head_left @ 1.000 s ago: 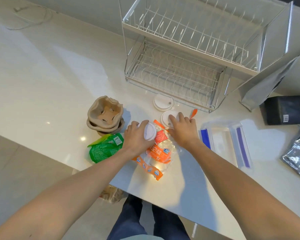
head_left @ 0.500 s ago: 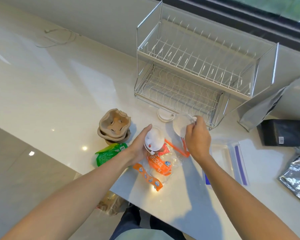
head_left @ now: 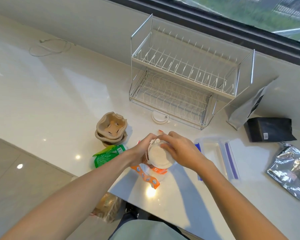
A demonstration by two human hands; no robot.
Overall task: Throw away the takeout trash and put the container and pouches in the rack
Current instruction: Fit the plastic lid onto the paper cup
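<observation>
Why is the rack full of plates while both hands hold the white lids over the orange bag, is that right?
Not quite. In the head view the rack has no plates; both tiers are bare wire. The rest holds: the left hand and right hand hold the white lids over the orange bag.

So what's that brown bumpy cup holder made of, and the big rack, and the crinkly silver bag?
The cup holder looks like molded paper pulp: matte tan, rough and soft-edged. The rack seems to be metal wire, thin and shiny, maybe chromed or coated. The crinkly bag looks like foil or metallized plastic, creased and mirror-bright.
</observation>
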